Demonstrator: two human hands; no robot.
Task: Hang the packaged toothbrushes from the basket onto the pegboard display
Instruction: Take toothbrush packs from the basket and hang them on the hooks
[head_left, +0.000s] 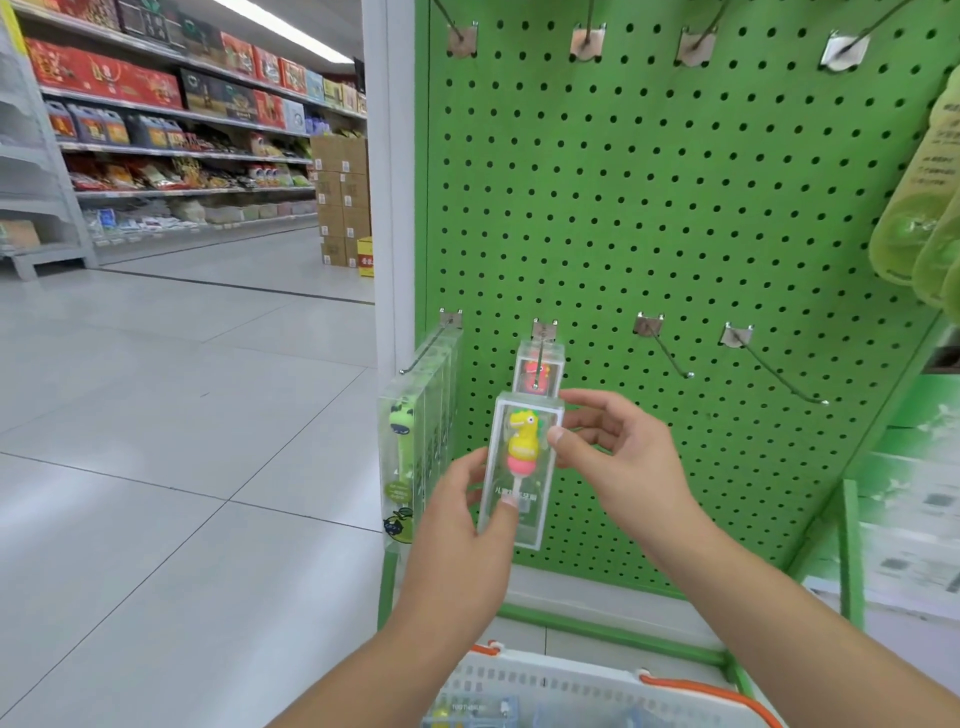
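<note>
Scene brightly and evenly lit by ceiling strip lights (283, 26) at upper left. Floor tiles (156, 415) show soft sheen. Shadows faint. Wide-angle distortion bends the pegboard (675, 208) edges. Green packages (930, 182) at right edge blurred; basket (571, 686) soft.

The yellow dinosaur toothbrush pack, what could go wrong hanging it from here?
The toothbrush pack is pinched only at its edges by the left hand and right hand, so the smooth clear case may slip. The hook already carries a red pack, and missing the hook's tip could knock that one.
</note>
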